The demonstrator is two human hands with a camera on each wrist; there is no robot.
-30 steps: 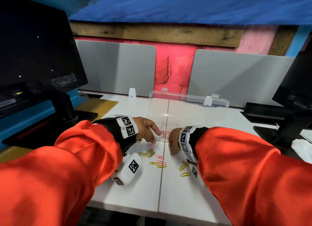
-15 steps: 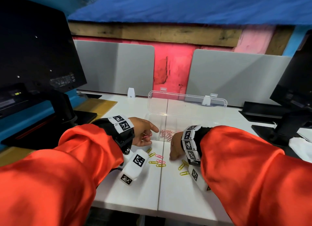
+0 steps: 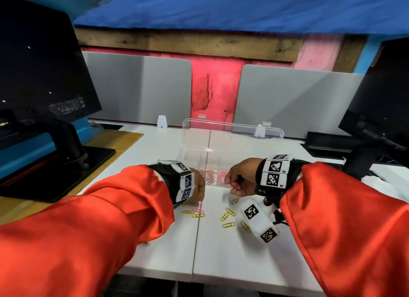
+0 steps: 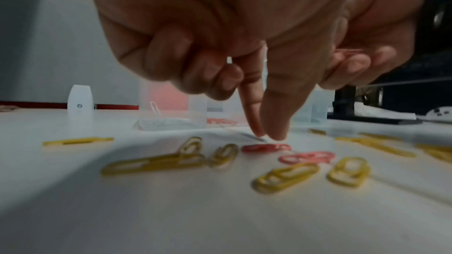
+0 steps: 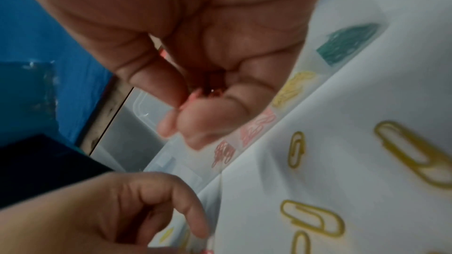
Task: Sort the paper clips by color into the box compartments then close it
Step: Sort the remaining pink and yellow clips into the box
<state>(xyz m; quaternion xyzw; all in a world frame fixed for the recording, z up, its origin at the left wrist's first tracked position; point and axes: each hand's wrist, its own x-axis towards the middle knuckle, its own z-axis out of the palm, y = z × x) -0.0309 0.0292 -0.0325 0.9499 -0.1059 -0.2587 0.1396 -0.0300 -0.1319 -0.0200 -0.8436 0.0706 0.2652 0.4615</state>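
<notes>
A clear plastic box [image 3: 192, 157] stands open on the white table [image 3: 221, 257], its lid [image 3: 232, 135] upright behind it. The right wrist view shows compartments with green [image 5: 347, 43], yellow [image 5: 293, 88], pink [image 5: 259, 126] and red clips [image 5: 223, 152]. My right hand [image 3: 232, 183] hovers just before the box and pinches a pink clip [image 3: 236, 184] between thumb and fingers. My left hand [image 3: 197, 194] is down on the table; its index finger and thumb [image 4: 278, 119] touch the surface just behind a red clip [image 4: 265, 148]. Loose yellow clips [image 3: 228, 214] and a few pink ones [image 3: 198, 209] lie around it.
A dark monitor [image 3: 44, 75] on a black base [image 3: 66, 170] stands at the left, another monitor [image 3: 380, 93] at the right. Grey divider panels [image 3: 137, 88] close off the back. A small white bracket [image 3: 162, 122] sits left of the box.
My left hand dropped from beside the box to the loose clips. My right hand lifted off the table with a pink clip and moved toward the box.
</notes>
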